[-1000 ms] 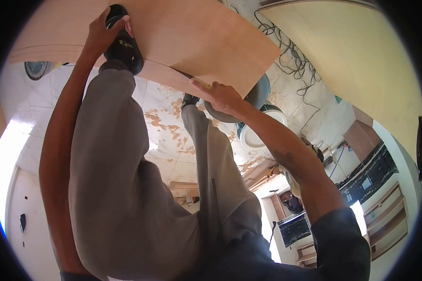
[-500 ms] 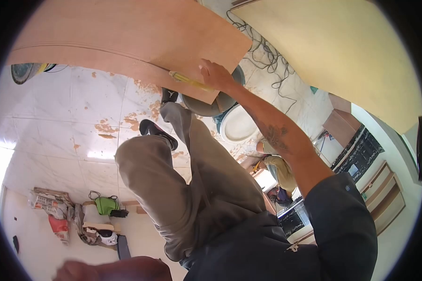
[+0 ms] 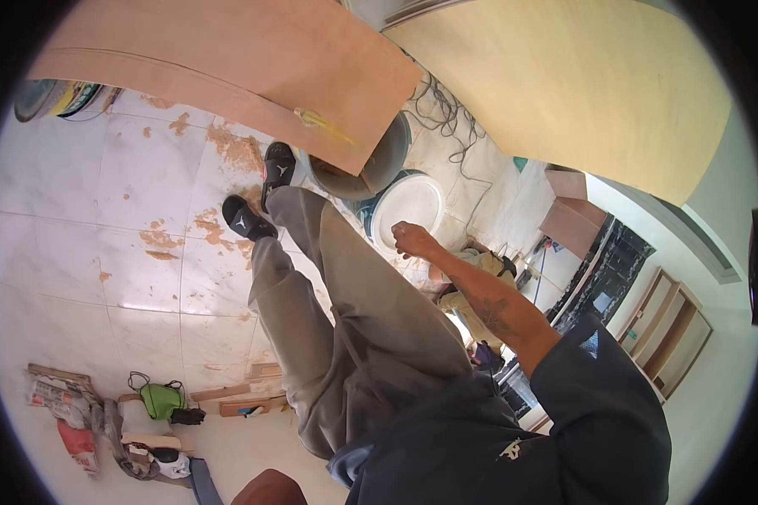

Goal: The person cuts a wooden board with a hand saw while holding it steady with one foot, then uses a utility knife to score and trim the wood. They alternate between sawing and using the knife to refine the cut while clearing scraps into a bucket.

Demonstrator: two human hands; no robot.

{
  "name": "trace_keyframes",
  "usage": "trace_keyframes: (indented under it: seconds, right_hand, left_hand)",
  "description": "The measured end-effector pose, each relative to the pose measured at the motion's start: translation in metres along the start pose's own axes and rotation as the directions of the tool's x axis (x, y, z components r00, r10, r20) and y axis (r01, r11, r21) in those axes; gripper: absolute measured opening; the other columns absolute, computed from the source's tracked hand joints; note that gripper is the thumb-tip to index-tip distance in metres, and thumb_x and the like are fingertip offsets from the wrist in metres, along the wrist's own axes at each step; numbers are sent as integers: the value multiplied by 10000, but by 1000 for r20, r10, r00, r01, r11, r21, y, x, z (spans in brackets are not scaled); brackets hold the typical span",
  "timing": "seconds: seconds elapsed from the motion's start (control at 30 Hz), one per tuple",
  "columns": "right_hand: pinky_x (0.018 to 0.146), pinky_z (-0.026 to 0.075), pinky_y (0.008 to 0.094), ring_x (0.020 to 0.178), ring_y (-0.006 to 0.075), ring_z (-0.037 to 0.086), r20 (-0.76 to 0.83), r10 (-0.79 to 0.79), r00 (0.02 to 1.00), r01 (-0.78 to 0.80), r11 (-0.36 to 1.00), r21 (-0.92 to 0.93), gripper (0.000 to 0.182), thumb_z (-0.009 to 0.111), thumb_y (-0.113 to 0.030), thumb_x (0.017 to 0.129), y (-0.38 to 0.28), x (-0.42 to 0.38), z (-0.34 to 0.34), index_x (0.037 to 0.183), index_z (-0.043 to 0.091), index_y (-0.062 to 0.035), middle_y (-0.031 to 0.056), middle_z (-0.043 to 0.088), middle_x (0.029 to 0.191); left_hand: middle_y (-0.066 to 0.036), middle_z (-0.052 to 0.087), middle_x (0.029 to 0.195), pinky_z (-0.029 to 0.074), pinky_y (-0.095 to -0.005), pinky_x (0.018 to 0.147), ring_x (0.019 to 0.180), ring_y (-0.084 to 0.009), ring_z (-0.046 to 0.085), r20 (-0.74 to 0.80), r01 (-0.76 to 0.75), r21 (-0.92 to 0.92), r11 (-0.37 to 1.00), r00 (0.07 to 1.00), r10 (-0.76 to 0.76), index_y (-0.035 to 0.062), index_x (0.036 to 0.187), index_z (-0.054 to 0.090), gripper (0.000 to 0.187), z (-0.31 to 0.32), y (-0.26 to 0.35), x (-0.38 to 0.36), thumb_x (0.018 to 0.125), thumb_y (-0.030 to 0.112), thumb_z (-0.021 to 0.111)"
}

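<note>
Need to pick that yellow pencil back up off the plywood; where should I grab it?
Pinch the pencil mid-shaft, coming from above. It lies flat, unheld, near the plywood sheet's edge, with nothing beside it. The right hand is nearest, closed and apart from it.

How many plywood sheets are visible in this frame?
2. A reddish plywood sheet lies at top left with a yellow pencil on its edge; a pale plywood sheet fills the top right. Others may lie out of frame.

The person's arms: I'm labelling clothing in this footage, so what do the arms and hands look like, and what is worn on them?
The right hand is bare, with no glove. The right forearm is bare too and bears a dark tattoo. A short dark navy sleeve covers the upper arm. The left hand is out of view.
</note>
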State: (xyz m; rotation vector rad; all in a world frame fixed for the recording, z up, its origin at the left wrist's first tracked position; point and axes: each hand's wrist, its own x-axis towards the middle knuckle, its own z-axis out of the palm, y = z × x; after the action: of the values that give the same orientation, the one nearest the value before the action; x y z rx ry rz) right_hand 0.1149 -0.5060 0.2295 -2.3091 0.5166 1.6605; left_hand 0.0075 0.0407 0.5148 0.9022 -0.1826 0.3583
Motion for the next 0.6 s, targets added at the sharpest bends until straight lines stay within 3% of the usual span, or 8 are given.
trace_keyframes:
  seconds: [0.03, 0.17, 0.27, 0.33, 0.4, 0.5, 0.53, 0.6]
  right_hand:
    - [640, 596, 362, 666, 233, 710, 15, 16, 1000, -15, 998, -53, 405, 397, -275, 1023, 2, -10, 1, 1199, 614, 19, 168, 707, 862]
    - [672, 589, 367, 723, 224, 711, -94, -44, 995, 50, 997, 64, 415, 418, -306, 1031, 6, -51, 1, 1257, 602, -11, 150, 716, 854]
    - [716, 578, 380, 728, 234, 715, -244, -174, 954, 192, 980, 55, 418, 445, -328, 1032, 4, -72, -16, 1268, 599, -18, 147, 720, 845]
    - [757, 559, 411, 738, 272, 723, -365, -296, 883, 304, 952, -36, 393, 479, -307, 1032, -6, -95, -40, 1263, 605, -15, 168, 721, 853]
    - [808, 564, 339, 878, 221, 720, -449, -300, 842, 284, 953, -105, 382, 493, -284, 1046, -41, -137, -68, 1307, 592, -23, 163, 731, 989]
    - [816, 545, 394, 875, 277, 727, -603, -419, 679, 383, 903, -196, 352, 521, -255, 1013, -53, -158, -109, 1258, 624, -24, 183, 727, 914]
    - [837, 539, 373, 896, 265, 717, -642, -482, 596, 461, 860, -218, 347, 520, -231, 1009, -60, -166, -122, 1271, 623, -28, 176, 721, 925]
    - [820, 551, 336, 906, 222, 723, -713, -397, 578, 339, 912, -233, 344, 509, -193, 1035, -72, -188, -144, 1331, 596, -41, 148, 724, 990]
  left_hand:
    - [-27, 543, 759, 397, -256, 553, 691, -145, 549, 11, 1, 3, 1000, 1000, -1, 76, 812, 588, 269, 4, 9, -5, 942, 303, 648]
    - [-29, 544, 747, 394, -258, 537, 682, -143, 553, 69, -30, -2, 1000, 997, 30, 67, 799, 577, 301, 14, 25, -22, 944, 322, 643]
    - [-31, 545, 739, 392, -260, 525, 675, -141, 555, 97, -40, -10, 999, 994, 41, 60, 789, 569, 326, 18, 32, -32, 945, 337, 639]
    - [-32, 546, 733, 390, -262, 517, 671, -140, 557, 110, -51, -22, 998, 993, 53, 55, 782, 563, 342, 19, 36, -38, 946, 347, 636]
    - [-33, 547, 727, 389, -263, 510, 666, -138, 559, 123, -83, -40, 996, 989, 87, 51, 775, 558, 358, 20, 34, -43, 946, 356, 633]
    - [-34, 548, 718, 387, -265, 498, 660, -137, 561, 128, -110, -69, 991, 985, 118, 44, 765, 550, 383, 17, 30, -50, 947, 371, 629]
    - [-35, 549, 715, 386, -266, 494, 657, -136, 562, 122, -117, -75, 990, 984, 126, 42, 761, 547, 391, 15, 26, -51, 948, 376, 628]
    - [-36, 549, 709, 385, -267, 486, 653, -135, 564, 111, -125, -83, 989, 985, 134, 38, 754, 541, 407, 11, 17, -53, 948, 385, 625]
